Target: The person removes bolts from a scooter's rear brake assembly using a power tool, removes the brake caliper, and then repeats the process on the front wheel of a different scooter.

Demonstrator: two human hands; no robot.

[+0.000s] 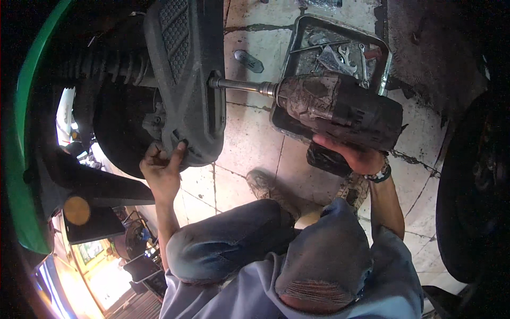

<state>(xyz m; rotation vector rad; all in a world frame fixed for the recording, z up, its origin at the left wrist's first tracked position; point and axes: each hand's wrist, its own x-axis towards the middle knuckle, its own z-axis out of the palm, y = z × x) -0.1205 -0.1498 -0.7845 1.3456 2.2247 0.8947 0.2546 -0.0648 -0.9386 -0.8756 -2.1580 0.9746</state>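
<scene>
My right hand (358, 159) is wrapped round the handle of a dirty, dark cordless impact wrench (340, 109). The wrench lies level, and its long metal socket extension (244, 86) points left. The tip reaches an opening in the right edge of a black plastic cover (186, 119) on a motorbike; whatever it meets inside is hidden. At the cover's lower end, my left hand (163, 169) pinches the edge between thumb and fingers. Behind the cover are a dark wheel (114, 130) and a coil-spring shock absorber (106, 68).
Below the wrench, a black-rimmed tray (345, 29) on the tiled floor holds several spanners (344, 53) and other tools. A small grey flat piece (248, 61) lies beside it. Green bodywork (24, 127) curves along the left; a dark tyre (462, 196) stands at the right.
</scene>
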